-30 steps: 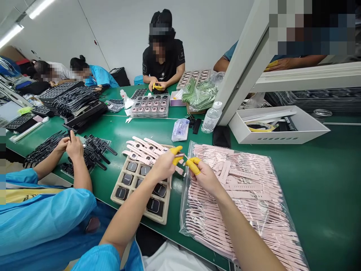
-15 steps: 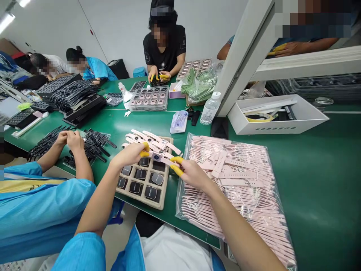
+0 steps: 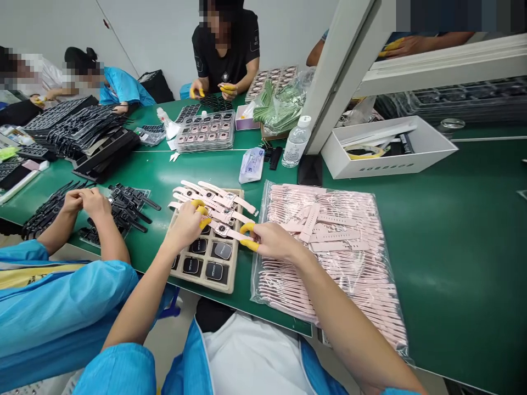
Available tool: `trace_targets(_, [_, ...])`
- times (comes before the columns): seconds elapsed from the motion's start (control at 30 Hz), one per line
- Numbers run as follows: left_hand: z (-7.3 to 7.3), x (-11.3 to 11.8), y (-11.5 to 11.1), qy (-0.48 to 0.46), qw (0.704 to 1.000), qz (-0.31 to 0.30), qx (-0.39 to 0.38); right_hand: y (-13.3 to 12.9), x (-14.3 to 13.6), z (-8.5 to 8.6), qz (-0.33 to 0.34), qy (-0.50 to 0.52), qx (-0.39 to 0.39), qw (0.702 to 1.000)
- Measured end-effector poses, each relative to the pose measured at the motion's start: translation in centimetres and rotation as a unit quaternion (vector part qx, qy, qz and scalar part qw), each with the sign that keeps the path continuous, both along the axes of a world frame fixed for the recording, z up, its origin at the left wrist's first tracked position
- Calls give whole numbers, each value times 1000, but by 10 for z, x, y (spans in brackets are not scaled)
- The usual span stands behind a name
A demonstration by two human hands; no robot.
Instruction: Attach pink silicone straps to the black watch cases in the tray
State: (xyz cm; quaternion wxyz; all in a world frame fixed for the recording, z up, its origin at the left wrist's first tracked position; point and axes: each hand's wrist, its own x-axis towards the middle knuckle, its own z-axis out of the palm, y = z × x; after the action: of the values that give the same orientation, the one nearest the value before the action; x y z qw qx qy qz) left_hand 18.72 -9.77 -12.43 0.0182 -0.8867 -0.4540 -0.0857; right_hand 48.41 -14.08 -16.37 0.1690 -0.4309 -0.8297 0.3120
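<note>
A pink smartwatch [image 3: 223,230] is stretched between my hands, over a beige tray [image 3: 234,277]. My left hand [image 3: 185,225], with yellow finger covers, closes on its left strap end. At the other strap my right hand [image 3: 272,240], also in yellow finger covers, pinches the band. Several strapped pink watches [image 3: 209,196] lie across the far part of the tray. Dark square watch bodies [image 3: 214,270] without straps sit in the tray's near compartments. Right of the tray is a clear bag of pink watch straps [image 3: 329,285], with loose pink straps [image 3: 338,237] on top.
At left, a co-worker's hands [image 3: 88,203] are close to black watches [image 3: 129,203]. Further back stand a bottle [image 3: 297,144], a white box [image 3: 387,159] and stacked clear trays [image 3: 206,133]. Another person [image 3: 226,49] works across the table.
The camera view has shifted, so the scene sits higher and further left. The pink watch and both hands are lower over the tray, close to the other strapped watches.
</note>
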Motion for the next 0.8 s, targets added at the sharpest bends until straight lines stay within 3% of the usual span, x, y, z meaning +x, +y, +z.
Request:
trace_targets(0.1, [4, -9, -15, 14, 999, 32, 3, 5, 10, 2, -35, 29, 15, 999])
trace_targets(0.33, [8, -15, -37, 114, 991, 44, -52, 15, 61, 4, -203, 3, 24, 979])
trace_targets(0.57, [20, -3, -34, 192, 979, 31, -61, 16, 89, -3, -153, -47, -87, 983])
trace_targets(0.8, [17, -4, -31, 188, 980, 27, -56, 19, 88, -11, -151, -13, -78, 985])
